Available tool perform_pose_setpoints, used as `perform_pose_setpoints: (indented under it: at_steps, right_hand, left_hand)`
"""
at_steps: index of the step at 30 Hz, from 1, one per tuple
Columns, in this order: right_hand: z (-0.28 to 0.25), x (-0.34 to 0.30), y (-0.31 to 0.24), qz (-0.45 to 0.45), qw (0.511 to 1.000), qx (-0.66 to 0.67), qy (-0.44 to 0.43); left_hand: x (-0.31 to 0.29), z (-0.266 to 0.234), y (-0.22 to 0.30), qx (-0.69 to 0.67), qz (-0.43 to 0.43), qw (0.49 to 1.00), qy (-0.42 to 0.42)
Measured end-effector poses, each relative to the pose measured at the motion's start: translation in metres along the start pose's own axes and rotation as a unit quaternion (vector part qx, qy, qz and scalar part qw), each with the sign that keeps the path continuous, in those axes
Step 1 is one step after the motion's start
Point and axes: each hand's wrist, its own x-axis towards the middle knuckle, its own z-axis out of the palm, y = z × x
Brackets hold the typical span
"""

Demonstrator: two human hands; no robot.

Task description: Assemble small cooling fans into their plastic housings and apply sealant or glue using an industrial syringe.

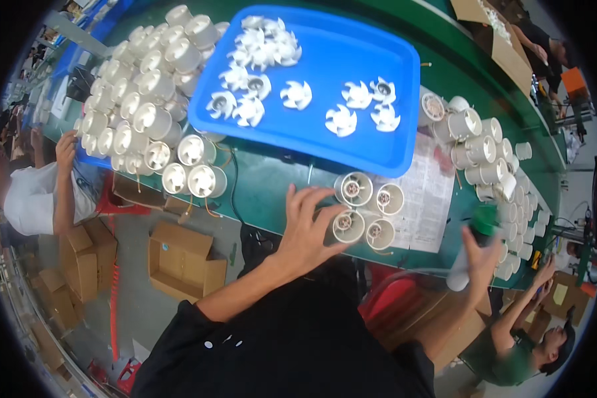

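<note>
four white round housings (365, 209) sit in a cluster at centre frame on a printed sheet (431, 199); the left hand (308, 229) rests open, fingers spread against them. the right hand (477, 255) at lower right grips a blurred green-capped can (474, 242). the blue tray (351, 136) above holds roughly fifteen white impellers (341, 121).

Glossy blue plastic tray (351, 142), smooth white plastic housings (353, 189), matt printed paper (428, 199)

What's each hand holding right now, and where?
The right hand grips a green-capped can around its body. The left hand holds nothing, fingertips touching a white housing.
</note>
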Motion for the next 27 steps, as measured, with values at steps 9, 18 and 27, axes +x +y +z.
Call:
perform_pose_setpoints:
  at_steps: [9, 18, 27]
  right_hand:
    - [0.056, 0.003, -0.055, -0.035, 0.99, -0.14, -0.004]
    - [0.041, 0.01, -0.122, -0.119, 0.989, 0.029, 0.081]
    - [0.149, 0.068, -0.283, -0.475, 0.875, 0.017, -0.089]
  left_hand:
    - [-0.003, -0.019, -0.029, -0.274, -0.029, 0.95, 0.146]
    - [-0.002, -0.016, -0.036, -0.198, -0.066, 0.961, 0.179]
    - [-0.001, -0.024, -0.039, -0.21, -0.064, 0.965, 0.142]
